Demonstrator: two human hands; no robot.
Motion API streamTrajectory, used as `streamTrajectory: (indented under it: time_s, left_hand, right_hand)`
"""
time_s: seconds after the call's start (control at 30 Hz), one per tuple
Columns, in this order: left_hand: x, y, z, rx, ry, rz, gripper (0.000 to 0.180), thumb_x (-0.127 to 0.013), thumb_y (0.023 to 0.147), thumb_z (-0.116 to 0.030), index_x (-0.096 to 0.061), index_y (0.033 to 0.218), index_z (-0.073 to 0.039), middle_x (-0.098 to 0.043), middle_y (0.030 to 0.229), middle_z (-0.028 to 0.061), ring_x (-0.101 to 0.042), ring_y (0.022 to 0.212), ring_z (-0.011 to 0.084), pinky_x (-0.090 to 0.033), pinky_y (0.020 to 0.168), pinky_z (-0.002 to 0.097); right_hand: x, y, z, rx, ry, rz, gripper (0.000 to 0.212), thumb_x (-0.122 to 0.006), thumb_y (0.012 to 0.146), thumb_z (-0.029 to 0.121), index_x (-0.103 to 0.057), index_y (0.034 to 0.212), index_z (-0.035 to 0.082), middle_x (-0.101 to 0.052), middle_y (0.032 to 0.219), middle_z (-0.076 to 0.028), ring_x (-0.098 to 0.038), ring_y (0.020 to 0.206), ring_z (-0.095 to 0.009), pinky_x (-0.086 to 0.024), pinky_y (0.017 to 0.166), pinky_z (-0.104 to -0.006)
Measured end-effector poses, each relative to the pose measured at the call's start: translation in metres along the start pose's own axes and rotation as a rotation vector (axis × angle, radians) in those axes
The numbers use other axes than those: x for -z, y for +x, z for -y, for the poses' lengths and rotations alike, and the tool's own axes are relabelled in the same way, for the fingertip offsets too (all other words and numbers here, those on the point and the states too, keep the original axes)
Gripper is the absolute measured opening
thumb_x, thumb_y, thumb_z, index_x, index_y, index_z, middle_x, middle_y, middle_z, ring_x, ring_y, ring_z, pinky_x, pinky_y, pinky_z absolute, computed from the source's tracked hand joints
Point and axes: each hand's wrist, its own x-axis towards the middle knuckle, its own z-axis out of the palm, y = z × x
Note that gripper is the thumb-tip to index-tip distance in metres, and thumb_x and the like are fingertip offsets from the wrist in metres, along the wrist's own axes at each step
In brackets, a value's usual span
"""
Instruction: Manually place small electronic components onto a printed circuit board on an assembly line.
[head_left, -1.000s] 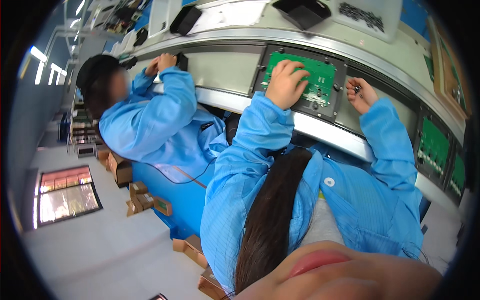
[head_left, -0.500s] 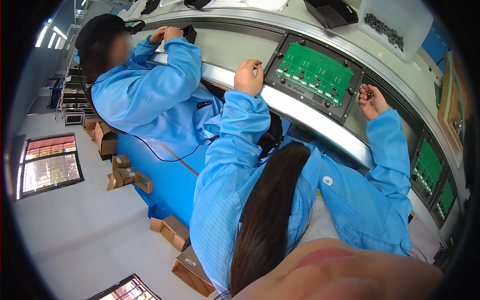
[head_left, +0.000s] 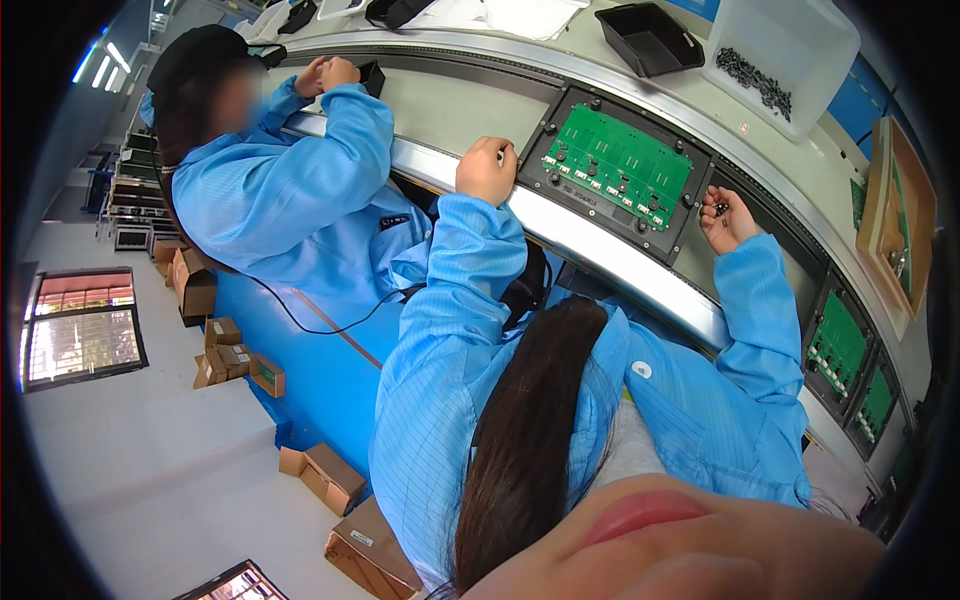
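Note:
A green circuit board (head_left: 620, 160) with a row of white connectors along its near side sits in a black carrier frame (head_left: 575, 199) on the conveyor line before me. Just off the carrier's left edge is my left hand (head_left: 487, 172), its fingers curled in; whatever they may hold is hidden. My right hand (head_left: 732, 222) is beside the carrier's right edge, palm partly turned up and fingers bent around a few small black parts (head_left: 721, 209). Both forearms are in blue sleeves.
Beyond the line are a black tray (head_left: 650, 40) and a translucent bin (head_left: 815, 75) holding many small black parts. Two more boards in carriers (head_left: 838, 335) lie at the right. A co-worker in blue (head_left: 290, 180) sits at my left, hands raised over the line. A wooden box (head_left: 890, 215) stands far right.
The whole view has shifted slightly, moving the scene left and mostly downward. Both hands keep about the same place beside the carrier, and the right fingers have turned a little around the black parts.

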Motion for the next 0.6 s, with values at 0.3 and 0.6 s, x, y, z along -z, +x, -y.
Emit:
streamTrajectory:
  time_s: [0.3, 0.6]
  left_hand:
    - [-0.0031, -0.0019, 0.0028, 0.006, -0.044, -0.029, 0.014, -0.054, 0.078, -0.012, -0.064, 0.081, -0.004, -0.062, 0.084, 0.0065, -0.058, 0.07, 0.0228, -0.047, 0.065, 0.0291]
    - [-0.0045, -0.0026, 0.0049, 0.001, -0.052, -0.036, 0.013, -0.055, 0.078, -0.01, -0.064, 0.082, -0.003, -0.062, 0.084, 0.0069, -0.058, 0.07, 0.0214, -0.047, 0.065, 0.0285]
  right_hand:
    - [0.0024, 0.0004, 0.0005, 0.006, 0.012, -0.012, 0.014, -0.048, 0.087, 0.014, -0.052, 0.093, 0.002, -0.051, 0.076, -0.006, -0.043, 0.058, -0.013, -0.036, 0.049, -0.0213]
    - [0.0047, 0.0022, 0.0006, 0.015, 0.008, -0.03, 0.014, -0.047, 0.087, 0.014, -0.051, 0.092, 0.002, -0.05, 0.075, -0.006, -0.043, 0.057, -0.013, -0.036, 0.049, -0.0213]
